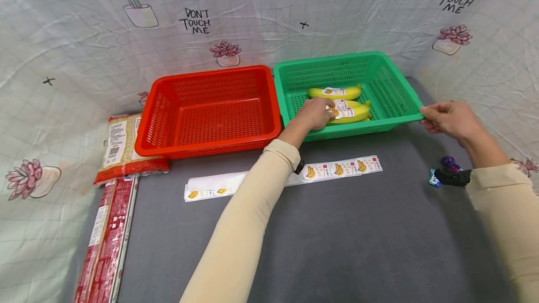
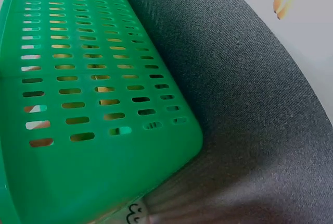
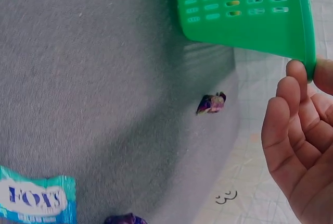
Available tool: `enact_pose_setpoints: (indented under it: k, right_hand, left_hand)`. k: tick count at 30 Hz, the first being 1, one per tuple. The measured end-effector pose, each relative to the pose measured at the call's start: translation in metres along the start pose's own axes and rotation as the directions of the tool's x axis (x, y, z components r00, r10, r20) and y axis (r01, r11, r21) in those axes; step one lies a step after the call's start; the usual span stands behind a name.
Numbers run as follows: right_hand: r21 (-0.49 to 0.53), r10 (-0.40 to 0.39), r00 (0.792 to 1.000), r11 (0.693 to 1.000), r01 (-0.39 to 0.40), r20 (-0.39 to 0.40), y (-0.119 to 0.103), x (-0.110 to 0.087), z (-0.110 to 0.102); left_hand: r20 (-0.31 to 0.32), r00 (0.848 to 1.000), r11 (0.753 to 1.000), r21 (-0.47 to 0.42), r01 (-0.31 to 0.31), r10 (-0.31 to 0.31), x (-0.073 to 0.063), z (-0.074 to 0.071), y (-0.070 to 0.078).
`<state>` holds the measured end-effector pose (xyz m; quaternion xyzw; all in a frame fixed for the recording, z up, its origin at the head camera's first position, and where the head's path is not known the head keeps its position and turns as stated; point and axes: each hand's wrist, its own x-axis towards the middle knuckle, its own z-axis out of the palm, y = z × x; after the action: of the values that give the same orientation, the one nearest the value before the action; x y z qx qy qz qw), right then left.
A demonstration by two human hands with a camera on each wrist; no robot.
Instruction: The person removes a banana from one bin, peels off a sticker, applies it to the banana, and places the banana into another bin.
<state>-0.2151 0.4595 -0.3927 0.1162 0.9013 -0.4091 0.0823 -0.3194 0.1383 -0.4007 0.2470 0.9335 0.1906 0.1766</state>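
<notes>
Several yellow bananas with banana-print labels lie in the green basket [image 1: 389, 92], toward its front and middle. My left hand [image 1: 316, 112] reaches over the basket's front left, its curled fingers at the left end of the front banana [image 1: 361, 112]. That end is hidden behind the hand, and the hand itself is out of the left wrist view, where the basket wall [image 2: 99, 166] fills the left side. At the front right corner, my right hand [image 1: 452, 118] pinches the basket rim between thumb and fingers. The right wrist view shows fingertips [image 3: 296, 73] right at that corner.
A red basket [image 1: 269, 125] stands left of the green one. A strip of banana labels [image 1: 324, 172] lies in front of both. At left are a grain bag [image 1: 120, 139] and long red packs [image 1: 105, 242]. A blue candy wrapper [image 3: 39, 198] lies at right.
</notes>
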Motion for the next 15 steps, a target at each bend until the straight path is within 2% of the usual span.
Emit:
enact_pose_setpoints:
  k: [6, 11, 13, 15]
  right_hand:
    - [0.036, 0.028, 0.999, 0.999, -0.027, -0.021, 0.003, 0.005, 0.001]
    - [0.002, 0.036, 0.988, 0.999, -0.036, -0.151, 0.004, -0.001, 0.006]
    - [-0.004, 0.027, 0.976, 1.000, -0.028, -0.216, 0.003, -0.004, 0.009]
    - [-0.019, 0.013, 0.958, 1.000, -0.020, -0.287, 0.000, -0.006, 0.013]
  left_hand:
    - [-0.014, 0.999, 0.998, -0.047, -0.032, 0.031, 0.001, -0.001, -0.009]
    - [-0.063, 0.995, 0.992, -0.101, -0.078, 0.071, -0.002, 0.001, -0.011]
    - [-0.105, 0.990, 0.988, -0.107, -0.109, 0.098, -0.007, -0.001, -0.012]
    - [-0.168, 0.978, 0.985, -0.096, -0.144, 0.127, -0.015, -0.004, -0.015]
